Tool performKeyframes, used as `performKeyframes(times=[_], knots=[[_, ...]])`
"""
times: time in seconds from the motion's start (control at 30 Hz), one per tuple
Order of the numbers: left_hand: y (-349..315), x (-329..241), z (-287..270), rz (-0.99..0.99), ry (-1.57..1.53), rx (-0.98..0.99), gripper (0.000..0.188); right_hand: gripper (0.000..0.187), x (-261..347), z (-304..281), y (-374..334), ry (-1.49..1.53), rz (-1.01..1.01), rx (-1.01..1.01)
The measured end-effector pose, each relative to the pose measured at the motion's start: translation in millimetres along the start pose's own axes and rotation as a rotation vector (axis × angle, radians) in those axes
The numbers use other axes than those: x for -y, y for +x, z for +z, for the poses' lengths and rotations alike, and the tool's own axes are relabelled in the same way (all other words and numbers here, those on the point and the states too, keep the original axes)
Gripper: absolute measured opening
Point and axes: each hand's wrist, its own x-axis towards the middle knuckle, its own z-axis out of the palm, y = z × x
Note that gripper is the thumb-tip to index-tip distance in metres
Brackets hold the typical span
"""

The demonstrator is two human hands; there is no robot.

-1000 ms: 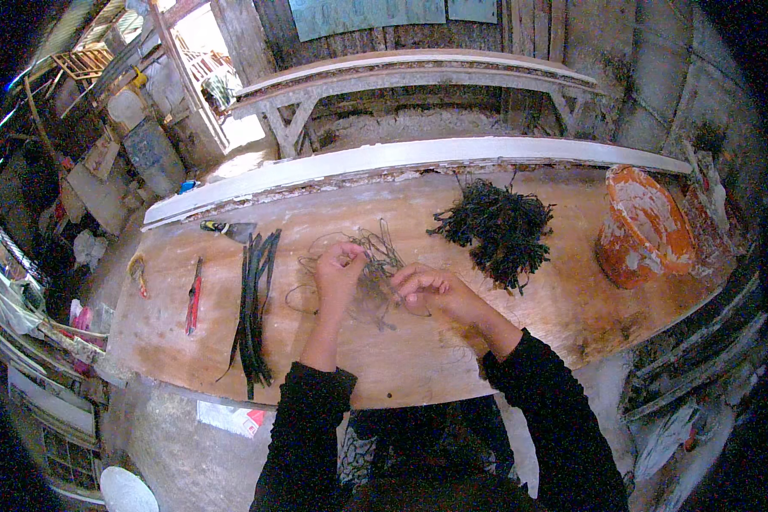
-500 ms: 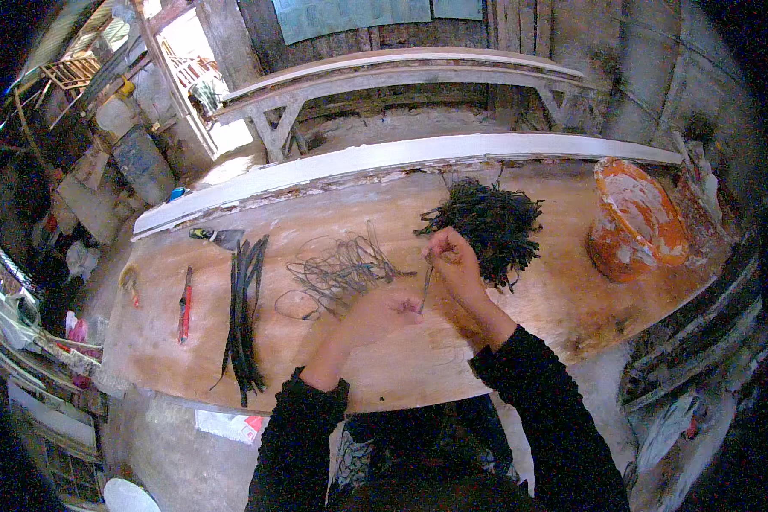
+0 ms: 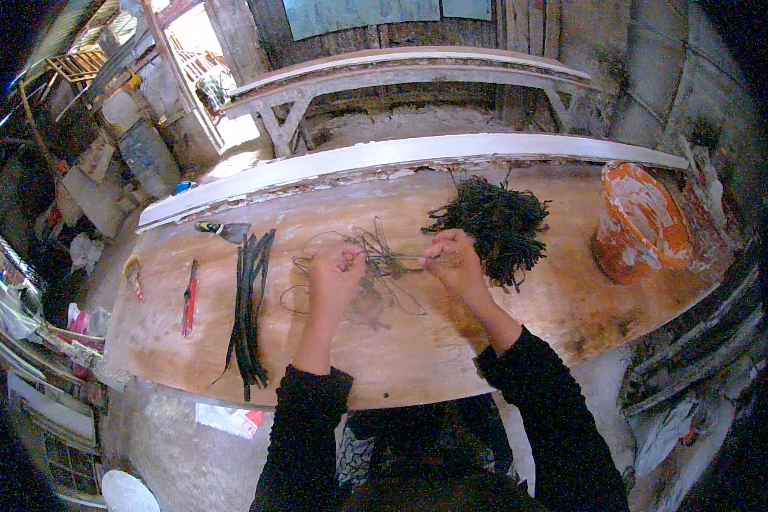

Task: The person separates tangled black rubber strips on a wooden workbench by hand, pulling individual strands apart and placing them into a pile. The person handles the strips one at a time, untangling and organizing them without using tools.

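Observation:
A loose tangle of thin, wiry grey strands (image 3: 387, 260) lies on the wooden tabletop. Over its left side is my left hand (image 3: 338, 263), fingers pinched at the strands. My right hand (image 3: 452, 254), also pinched, grips a strand end at the tangle's right edge. Between the two hands a thin strand runs almost level; whether it is wire or cord I cannot tell. Just beyond and right of my right hand sits a bushy heap of short black strips (image 3: 492, 224). Long flat black strips (image 3: 249, 307) lie in a bundle to the left of my left hand.
Farther left lie red-handled pliers or cutters (image 3: 189, 300), a brush (image 3: 134, 277) and a scraper-like tool (image 3: 222, 229). An orange bucket (image 3: 610, 247) smeared with white stands on the right. A long white strip (image 3: 418, 152) borders the table's (image 3: 538, 341) far edge, with a bench (image 3: 418, 75) behind.
My left hand has moved up and to the left, away from my right hand, and is now over the tangle. The right hand stays nearly in place. The strand between them now lies level.

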Motion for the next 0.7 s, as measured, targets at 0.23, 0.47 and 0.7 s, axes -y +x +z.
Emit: performKeyframes(times=[0.23, 0.47, 0.7], knots=[[4, 17, 6, -0.026, 0.045, -0.025, 0.012, 0.01, 13, 11, -14, 0.196, 0.207, 0.579], [-2, 10, 13, 0.092, -0.003, 0.116, 0.011, 0.009, -4, 3, -10, 0.219, 0.232, 0.464], [-17, 3, 23, 0.382, -0.25, 0.708, 0.006, 0.01, -2, 3, 4, 0.036, 0.239, -0.09]])
